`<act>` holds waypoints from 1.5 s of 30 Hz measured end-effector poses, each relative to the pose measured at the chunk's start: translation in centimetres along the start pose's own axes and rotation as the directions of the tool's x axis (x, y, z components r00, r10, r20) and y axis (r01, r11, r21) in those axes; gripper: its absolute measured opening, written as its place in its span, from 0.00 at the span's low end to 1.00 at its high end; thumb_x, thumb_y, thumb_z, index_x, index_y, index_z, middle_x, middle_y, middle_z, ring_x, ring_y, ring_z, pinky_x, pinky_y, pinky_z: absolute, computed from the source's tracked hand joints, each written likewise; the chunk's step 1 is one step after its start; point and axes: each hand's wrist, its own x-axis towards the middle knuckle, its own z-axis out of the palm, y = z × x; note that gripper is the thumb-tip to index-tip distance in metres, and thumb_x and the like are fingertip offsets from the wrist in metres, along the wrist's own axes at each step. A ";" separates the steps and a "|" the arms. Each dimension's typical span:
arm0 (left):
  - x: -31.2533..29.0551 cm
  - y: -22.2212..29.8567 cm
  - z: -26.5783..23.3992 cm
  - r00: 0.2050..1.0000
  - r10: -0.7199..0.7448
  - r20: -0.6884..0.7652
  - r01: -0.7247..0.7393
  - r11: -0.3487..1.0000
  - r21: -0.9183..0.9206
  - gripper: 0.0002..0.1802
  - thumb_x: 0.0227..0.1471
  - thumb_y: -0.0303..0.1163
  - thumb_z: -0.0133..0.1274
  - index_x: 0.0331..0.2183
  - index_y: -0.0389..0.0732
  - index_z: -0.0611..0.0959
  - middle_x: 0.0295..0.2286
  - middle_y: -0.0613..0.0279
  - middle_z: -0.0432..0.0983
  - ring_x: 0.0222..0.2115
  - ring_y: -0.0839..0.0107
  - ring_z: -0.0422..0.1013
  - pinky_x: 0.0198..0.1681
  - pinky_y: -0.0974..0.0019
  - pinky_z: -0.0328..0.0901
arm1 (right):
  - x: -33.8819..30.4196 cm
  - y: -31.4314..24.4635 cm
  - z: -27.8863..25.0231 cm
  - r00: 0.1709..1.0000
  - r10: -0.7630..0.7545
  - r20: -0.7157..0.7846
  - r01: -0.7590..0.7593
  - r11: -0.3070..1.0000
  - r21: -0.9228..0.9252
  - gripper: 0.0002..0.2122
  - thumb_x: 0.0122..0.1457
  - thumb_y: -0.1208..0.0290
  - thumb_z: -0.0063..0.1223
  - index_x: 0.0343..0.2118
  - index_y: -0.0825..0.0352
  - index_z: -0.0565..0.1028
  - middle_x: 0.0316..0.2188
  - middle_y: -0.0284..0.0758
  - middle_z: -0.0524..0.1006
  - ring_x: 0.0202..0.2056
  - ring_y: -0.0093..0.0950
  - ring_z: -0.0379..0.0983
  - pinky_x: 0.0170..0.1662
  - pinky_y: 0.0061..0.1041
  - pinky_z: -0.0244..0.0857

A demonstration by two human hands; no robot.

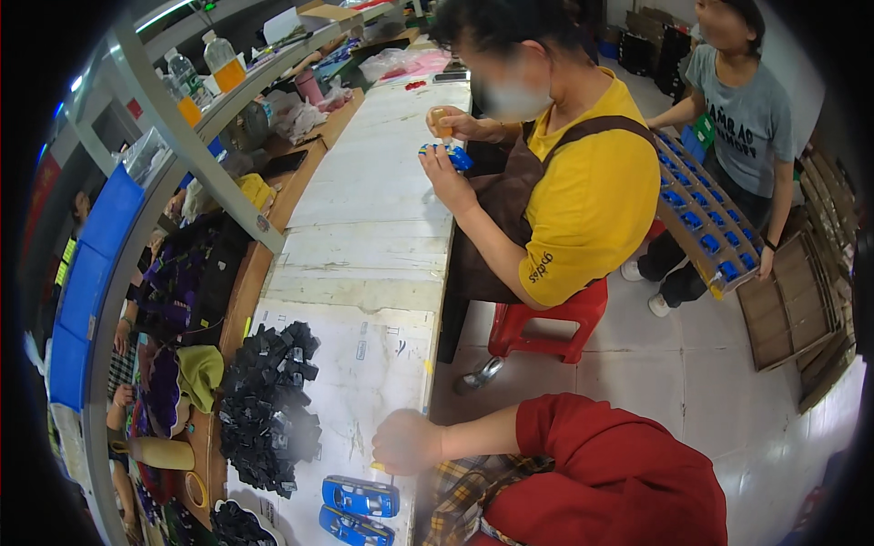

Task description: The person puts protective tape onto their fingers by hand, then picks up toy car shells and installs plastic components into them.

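My right hand (406, 442) rests at the near right edge of the white table (364, 227), coming from a red sleeve. It looks closed, but blur hides the fingers; a small yellow bit shows at its underside, and I cannot make out what it holds. My left hand is out of view. Just below my right hand lie two blue toy cars (360, 498), side by side. To their upper left spreads a heap of small black plastic parts (271, 400). More black parts (238, 526) sit in a pale container at the bottom edge.
Farther up the table, a co-worker in yellow (592, 191) holds a blue toy car (460, 158) and a small amber object (441, 122). At right, another person carries a tray of blue cars (701, 209). A metal shelf (196, 150) borders the left; a red stool (555, 326) stands below the co-worker.
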 end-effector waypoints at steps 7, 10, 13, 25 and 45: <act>0.0 0.8 0.2 1.000 -0.006 0.000 0.006 1.000 -0.015 0.19 0.54 0.37 0.47 0.16 0.37 0.70 0.11 0.66 0.61 0.14 0.77 0.55 0.16 0.69 0.53 | -0.4 0.5 1.2 0.997 -0.011 -0.079 0.010 1.000 -0.003 0.07 0.37 0.66 0.50 0.10 0.60 0.69 0.14 0.31 0.68 0.22 0.32 0.68 0.26 0.33 0.62; 0.2 3.1 -0.5 0.997 0.080 -0.020 -0.078 0.995 0.061 0.20 0.53 0.37 0.47 0.15 0.37 0.71 0.10 0.63 0.62 0.13 0.74 0.56 0.16 0.67 0.54 | -0.5 0.6 1.6 0.992 -0.022 -0.128 0.022 1.000 -0.006 0.07 0.37 0.66 0.50 0.10 0.60 0.68 0.14 0.30 0.67 0.22 0.32 0.68 0.26 0.32 0.62; 0.2 4.0 -0.5 0.991 0.112 -0.071 -0.110 0.993 0.031 0.21 0.53 0.37 0.48 0.13 0.37 0.72 0.10 0.60 0.63 0.12 0.72 0.58 0.16 0.65 0.55 | -0.6 0.7 1.5 0.977 -0.071 -0.200 0.068 0.997 -0.023 0.07 0.37 0.66 0.50 0.11 0.59 0.67 0.15 0.30 0.66 0.22 0.31 0.68 0.27 0.31 0.62; 0.7 4.4 -0.9 0.968 0.234 -0.095 -0.217 0.963 0.159 0.20 0.51 0.39 0.48 0.13 0.39 0.74 0.10 0.54 0.66 0.11 0.60 0.62 0.18 0.61 0.58 | -0.2 -0.1 1.3 0.988 -0.048 -0.149 0.031 0.992 -0.118 0.08 0.39 0.66 0.50 0.11 0.60 0.67 0.15 0.31 0.67 0.22 0.31 0.68 0.28 0.31 0.62; 0.5 3.4 -0.7 0.970 0.223 -0.093 -0.213 0.971 0.109 0.18 0.48 0.37 0.49 0.13 0.39 0.74 0.11 0.54 0.67 0.12 0.59 0.62 0.18 0.60 0.58 | -0.1 -0.3 1.2 0.990 -0.039 -0.133 0.017 0.986 -0.163 0.07 0.40 0.67 0.50 0.12 0.61 0.68 0.15 0.31 0.67 0.23 0.32 0.68 0.28 0.31 0.63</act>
